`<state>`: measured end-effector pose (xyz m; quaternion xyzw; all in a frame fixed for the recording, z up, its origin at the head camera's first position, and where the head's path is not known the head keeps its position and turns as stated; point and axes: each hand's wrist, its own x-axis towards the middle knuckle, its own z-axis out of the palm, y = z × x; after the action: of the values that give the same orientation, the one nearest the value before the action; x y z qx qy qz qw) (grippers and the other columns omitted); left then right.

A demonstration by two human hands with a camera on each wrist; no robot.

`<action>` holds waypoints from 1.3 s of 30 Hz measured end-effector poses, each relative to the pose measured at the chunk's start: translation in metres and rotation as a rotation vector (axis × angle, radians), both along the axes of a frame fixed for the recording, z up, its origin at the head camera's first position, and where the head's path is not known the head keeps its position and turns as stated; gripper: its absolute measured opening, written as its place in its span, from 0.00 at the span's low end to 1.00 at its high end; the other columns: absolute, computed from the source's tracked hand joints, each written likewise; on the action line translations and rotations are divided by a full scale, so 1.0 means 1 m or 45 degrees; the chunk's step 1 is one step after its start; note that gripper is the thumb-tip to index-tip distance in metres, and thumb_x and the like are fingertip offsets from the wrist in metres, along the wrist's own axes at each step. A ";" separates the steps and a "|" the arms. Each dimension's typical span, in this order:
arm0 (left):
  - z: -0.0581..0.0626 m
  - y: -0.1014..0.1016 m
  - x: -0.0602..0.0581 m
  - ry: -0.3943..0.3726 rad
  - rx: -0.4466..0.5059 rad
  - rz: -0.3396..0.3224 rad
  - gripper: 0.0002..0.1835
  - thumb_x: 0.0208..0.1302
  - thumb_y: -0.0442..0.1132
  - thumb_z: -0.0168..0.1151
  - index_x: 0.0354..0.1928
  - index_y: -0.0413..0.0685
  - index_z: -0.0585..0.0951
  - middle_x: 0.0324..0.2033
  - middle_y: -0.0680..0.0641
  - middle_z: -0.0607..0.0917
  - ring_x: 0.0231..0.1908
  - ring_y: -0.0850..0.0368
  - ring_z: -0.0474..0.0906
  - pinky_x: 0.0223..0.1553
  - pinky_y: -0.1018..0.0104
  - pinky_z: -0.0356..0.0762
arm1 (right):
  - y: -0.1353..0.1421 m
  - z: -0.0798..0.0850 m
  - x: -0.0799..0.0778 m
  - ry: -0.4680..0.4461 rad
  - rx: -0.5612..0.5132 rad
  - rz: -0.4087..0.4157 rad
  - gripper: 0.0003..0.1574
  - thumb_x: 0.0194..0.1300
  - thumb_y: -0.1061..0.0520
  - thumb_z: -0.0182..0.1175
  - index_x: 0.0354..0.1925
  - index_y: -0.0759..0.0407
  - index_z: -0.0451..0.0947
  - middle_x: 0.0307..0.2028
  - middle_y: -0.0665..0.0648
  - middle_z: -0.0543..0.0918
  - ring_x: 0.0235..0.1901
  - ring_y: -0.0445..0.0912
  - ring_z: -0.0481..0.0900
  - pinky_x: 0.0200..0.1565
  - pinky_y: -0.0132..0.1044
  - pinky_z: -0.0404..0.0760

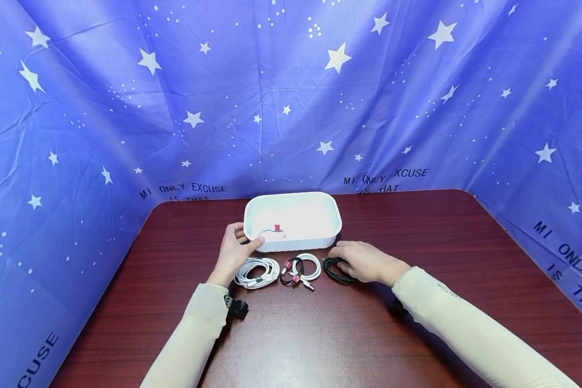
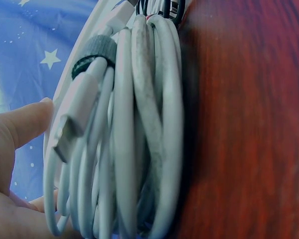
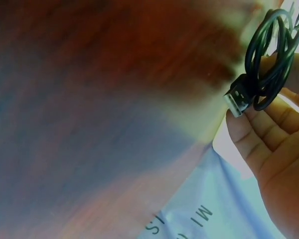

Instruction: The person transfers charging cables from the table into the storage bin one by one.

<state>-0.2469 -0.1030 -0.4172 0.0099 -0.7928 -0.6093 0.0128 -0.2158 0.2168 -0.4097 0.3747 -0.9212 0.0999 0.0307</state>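
My left hand [image 1: 231,252] grips the left front corner of a white plastic tub [image 1: 298,246], thumb over the rim and fingers along the outer side. Inside the tub lies a short white cable with a red tie [image 1: 277,228]. Right in front of that hand is a thick coil of white cable [image 2: 124,129], bound with a dark strap [image 2: 97,52]. My right hand [image 1: 366,262] holds a coiled black USB cable [image 3: 254,92] between thumb and fingers, at the tub's right front corner. Its metal plug [image 3: 233,104] points out past the fingertips.
Between the hands, a small black cable with red ties [image 1: 295,278] overlaps a thin white cable coil [image 1: 317,263] on the dark red wooden table [image 1: 291,328]. Blue star-printed cloth [image 1: 271,97] hangs around the table's back and sides.
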 end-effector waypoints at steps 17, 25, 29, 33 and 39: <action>-0.001 0.000 -0.001 0.006 -0.006 -0.010 0.37 0.55 0.38 0.71 0.63 0.38 0.61 0.54 0.37 0.73 0.56 0.45 0.72 0.53 0.54 0.74 | -0.002 0.011 0.000 0.068 -0.015 0.058 0.16 0.56 0.66 0.63 0.44 0.53 0.80 0.35 0.47 0.77 0.31 0.39 0.74 0.35 0.40 0.78; 0.000 0.000 -0.001 0.004 -0.003 -0.008 0.37 0.55 0.37 0.71 0.63 0.38 0.61 0.54 0.37 0.73 0.56 0.45 0.72 0.54 0.54 0.74 | -0.006 0.021 -0.002 0.096 -0.006 0.066 0.16 0.56 0.66 0.62 0.44 0.52 0.80 0.37 0.46 0.78 0.35 0.40 0.76 0.39 0.43 0.79; 0.000 0.000 -0.001 0.006 -0.006 -0.009 0.37 0.55 0.37 0.71 0.63 0.38 0.61 0.54 0.37 0.73 0.57 0.45 0.72 0.53 0.54 0.74 | -0.008 0.026 -0.002 0.102 -0.007 0.077 0.17 0.56 0.65 0.62 0.44 0.50 0.80 0.35 0.46 0.78 0.34 0.39 0.76 0.38 0.42 0.78; 0.000 0.000 -0.001 0.007 -0.007 -0.006 0.37 0.55 0.38 0.71 0.63 0.38 0.62 0.54 0.37 0.73 0.56 0.45 0.72 0.53 0.55 0.75 | -0.011 0.031 -0.002 0.110 0.004 0.083 0.17 0.56 0.65 0.62 0.43 0.50 0.79 0.33 0.45 0.77 0.30 0.39 0.74 0.34 0.41 0.77; -0.001 0.000 -0.001 0.010 -0.010 -0.006 0.37 0.55 0.37 0.71 0.63 0.38 0.61 0.54 0.37 0.73 0.56 0.45 0.73 0.52 0.55 0.75 | -0.014 0.037 -0.002 0.138 0.022 0.099 0.16 0.56 0.64 0.63 0.43 0.50 0.80 0.31 0.45 0.76 0.28 0.39 0.72 0.32 0.40 0.76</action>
<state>-0.2483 -0.1033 -0.4179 0.0055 -0.7952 -0.6062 0.0146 -0.2182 0.2026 -0.3730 0.4154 -0.9038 0.0726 0.0735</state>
